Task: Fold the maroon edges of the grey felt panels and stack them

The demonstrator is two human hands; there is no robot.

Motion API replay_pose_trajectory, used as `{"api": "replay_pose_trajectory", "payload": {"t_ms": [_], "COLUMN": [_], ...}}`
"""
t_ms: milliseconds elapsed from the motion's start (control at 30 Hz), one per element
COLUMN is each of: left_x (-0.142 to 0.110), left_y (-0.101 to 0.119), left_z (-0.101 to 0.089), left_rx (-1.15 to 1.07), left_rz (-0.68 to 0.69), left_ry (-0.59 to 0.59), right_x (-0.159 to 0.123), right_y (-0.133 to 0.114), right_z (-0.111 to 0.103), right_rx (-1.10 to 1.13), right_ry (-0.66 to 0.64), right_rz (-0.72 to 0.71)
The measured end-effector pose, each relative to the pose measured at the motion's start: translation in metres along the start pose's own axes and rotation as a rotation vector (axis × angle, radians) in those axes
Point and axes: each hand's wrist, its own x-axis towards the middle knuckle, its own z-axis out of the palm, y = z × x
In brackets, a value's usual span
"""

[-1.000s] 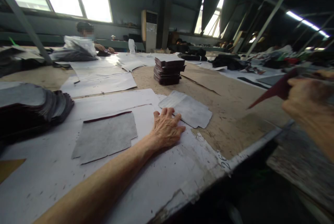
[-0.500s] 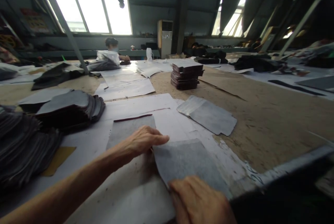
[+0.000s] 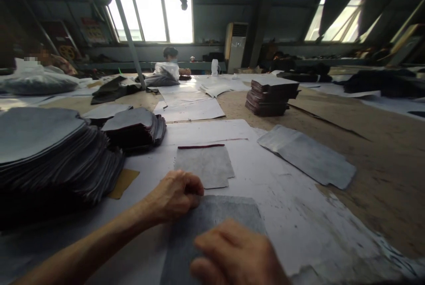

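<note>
Just in front of me a grey cut leather-like piece (image 3: 229,207) lies on white paper. My left hand (image 3: 181,194) has its fingers closed on the upper left corner of that piece. Over its lower part is my right hand (image 3: 241,252), slightly blurred, fingers curled and thumb close to the forefinger; anything between them is hidden. Directly beyond lies another grey piece (image 3: 204,165) with a dark red strip (image 3: 201,146) along its far edge and a notched corner. A larger grey piece (image 3: 307,154) lies flat to the right.
Tall stacks of grey pieces (image 3: 43,143) and a lower stack (image 3: 133,125) stand at left, beside a yellowish scrap (image 3: 124,183). A dark red stack (image 3: 272,97) stands further back. Across the table a person (image 3: 171,55) sits behind a plastic-wrapped bundle (image 3: 164,75); another person is far left.
The view has swung left. My left hand has curled its fingers at the front piece's corner, and that piece lies straighter. My right hand has shifted over it, fingers curled.
</note>
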Motion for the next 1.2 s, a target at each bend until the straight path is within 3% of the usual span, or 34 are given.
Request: {"api": "replay_pose_trajectory", "payload": {"t_ms": [67, 167, 267, 400, 633, 900, 1200], "left_x": [-0.003, -0.005, -0.007, -0.011, -0.014, -0.019, -0.018], "left_y": [-0.001, -0.002, -0.005, -0.014, -0.025, -0.021, -0.021], "left_z": [0.001, 0.003, 0.006, 0.008, 0.006, 0.006, 0.011], "left_rx": [0.006, 0.01, -0.002, 0.052, 0.375, 0.475, 0.527], "left_rz": [0.059, 0.146, 0.241, 0.42, 0.779, 0.792, 0.829], "left_ry": [0.045, 0.102, 0.119, 0.188, 0.24, 0.152, 0.169], "right_x": [0.009, 0.02, 0.022, 0.018, 0.009, 0.008, 0.012], "right_y": [0.022, 0.05, 0.06, 0.059, 0.057, 0.053, 0.045], "right_z": [-0.021, -0.043, -0.047, -0.044, -0.047, -0.046, -0.039], "right_rx": [-0.1, -0.248, -0.256, -0.24, -0.332, -0.416, -0.541], "right_ry": [0.018, -0.173, -0.301, -0.263, -0.216, -0.284, -0.343], "right_rz": [0.074, 0.122, 0.115, 0.02, -0.206, -0.297, -0.32]}}
